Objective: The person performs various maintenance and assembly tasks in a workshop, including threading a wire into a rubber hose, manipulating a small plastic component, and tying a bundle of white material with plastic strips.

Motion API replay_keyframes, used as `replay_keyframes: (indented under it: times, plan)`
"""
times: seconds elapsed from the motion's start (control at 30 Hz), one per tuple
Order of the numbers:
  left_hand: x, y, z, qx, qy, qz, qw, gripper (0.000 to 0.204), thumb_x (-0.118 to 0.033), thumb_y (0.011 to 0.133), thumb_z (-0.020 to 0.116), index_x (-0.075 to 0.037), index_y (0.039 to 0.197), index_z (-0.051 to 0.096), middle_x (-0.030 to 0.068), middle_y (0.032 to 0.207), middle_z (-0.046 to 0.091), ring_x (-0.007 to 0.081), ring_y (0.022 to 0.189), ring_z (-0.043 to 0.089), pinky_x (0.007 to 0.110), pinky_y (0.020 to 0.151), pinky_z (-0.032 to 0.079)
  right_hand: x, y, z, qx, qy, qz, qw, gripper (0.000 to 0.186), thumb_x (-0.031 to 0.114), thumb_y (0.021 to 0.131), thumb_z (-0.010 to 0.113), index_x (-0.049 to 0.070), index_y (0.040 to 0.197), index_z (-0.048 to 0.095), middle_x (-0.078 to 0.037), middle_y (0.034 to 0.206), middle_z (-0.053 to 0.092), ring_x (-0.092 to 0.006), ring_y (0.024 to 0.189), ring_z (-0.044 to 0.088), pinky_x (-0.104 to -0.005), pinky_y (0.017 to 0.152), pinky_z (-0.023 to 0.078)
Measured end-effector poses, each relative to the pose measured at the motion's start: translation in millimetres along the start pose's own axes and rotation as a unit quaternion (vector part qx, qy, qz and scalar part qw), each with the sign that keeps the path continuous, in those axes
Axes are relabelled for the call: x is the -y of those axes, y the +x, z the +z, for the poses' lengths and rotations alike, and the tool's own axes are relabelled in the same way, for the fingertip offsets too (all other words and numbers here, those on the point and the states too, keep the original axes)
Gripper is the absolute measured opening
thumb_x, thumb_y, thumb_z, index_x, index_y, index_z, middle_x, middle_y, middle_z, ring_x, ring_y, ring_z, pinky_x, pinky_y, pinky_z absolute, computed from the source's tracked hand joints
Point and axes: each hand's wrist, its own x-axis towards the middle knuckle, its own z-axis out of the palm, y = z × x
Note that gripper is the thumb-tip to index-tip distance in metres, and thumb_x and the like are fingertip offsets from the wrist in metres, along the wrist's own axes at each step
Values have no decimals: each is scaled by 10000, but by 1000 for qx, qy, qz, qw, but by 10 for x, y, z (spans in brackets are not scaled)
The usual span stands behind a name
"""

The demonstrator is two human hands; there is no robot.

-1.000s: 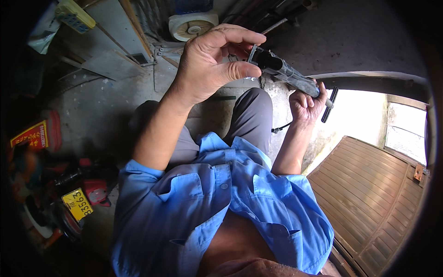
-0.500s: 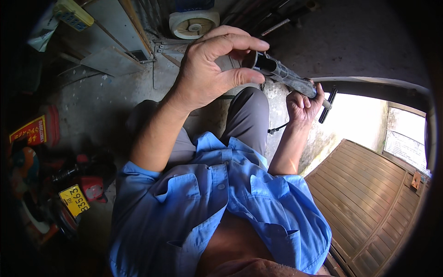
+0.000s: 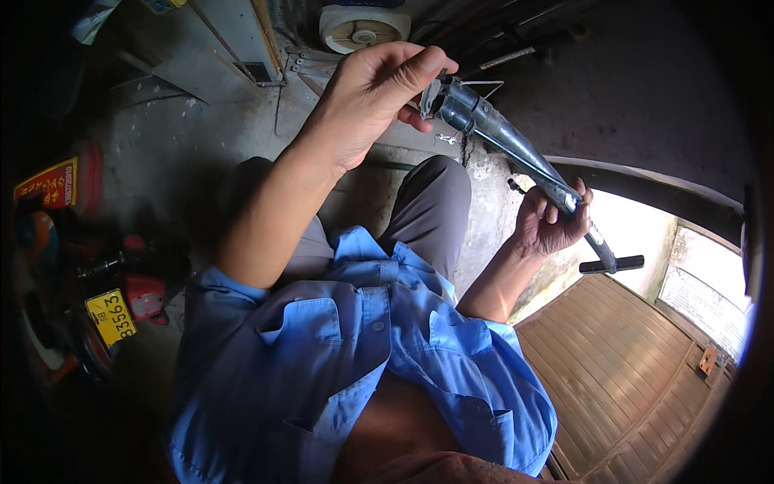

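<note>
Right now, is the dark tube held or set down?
Held: the tube runs between left hand and right hand, both touching it.

A left hand [image 3: 367, 93] grasps the flanged end [image 3: 426, 102] of a dark, glossy tubular tool [image 3: 516, 145], while the right hand [image 3: 555, 224] wraps around it near its black T-shaped handle [image 3: 613, 265], beyond a blue, button-front cloth shirt [image 3: 266, 379].

Dark glossy tubular tool [image 3: 520, 152], held aloft, slanted, black T-shaped handle [image 3: 611, 264] at right end
</note>
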Motion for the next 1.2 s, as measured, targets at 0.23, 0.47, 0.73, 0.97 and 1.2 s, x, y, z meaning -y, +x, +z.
replay_keyframes:
  times: [0.23, 0.47, 0.73, 0.97, 1.2]
  plan:
    - [-43, 20, 38, 12, -64, -14, 998, 445, -456, 993, 600, -47, 1141, 698, 54, 1078, 681, 110, 861, 671, 270, 629, 594, 53, 20, 15, -6, 15, 0, 1000, 128, 117, 893, 644, 51, 1001, 627, -96, 1011, 688, -86, 486, 517, -216, 426, 386]
    - [10, 1, 76, -3, -25, -31, 999, 464, -478, 981, 607, -50, 1131, 701, 27, 963, 703, 99, 832, 700, 250, 601, 593, -13, 32, 8, -15, 30, 7, 999, 123, 114, 873, 666, 60, 977, 630, -90, 1006, 694, -83, 495, 529, -214, 431, 399]
    - [-18, -8, 68, -33, 27, -34, 999, 480, -484, 970, 629, -25, 1086, 711, 23, 870, 690, 88, 774, 692, 230, 578, 590, -58, 33, 33, -2, 25, 4, 1000, 169, 134, 890, 657, 53, 1038, 657, -102, 1031, 706, -92, 500, 541, -226, 441, 417]
    - [16, 47, 39, -46, 48, -25, 997, 438, -448, 980, 634, -28, 1076, 714, 15, 847, 689, 86, 749, 690, 229, 563, 584, -55, 29, 128, 15, 4, 6, 1000, 162, 107, 846, 687, 58, 1000, 693, -118, 1071, 730, -89, 516, 535, -211, 445, 381]
    - [4, 46, 32, -20, 16, -52, 998, 375, -409, 987, 635, -57, 1087, 720, 1, 886, 696, 79, 781, 689, 243, 575, 586, -64, 14, 156, 6, 6, 2, 1000, 150, 90, 832, 688, 73, 980, 673, -80, 984, 714, -81, 495, 505, -212, 442, 379]
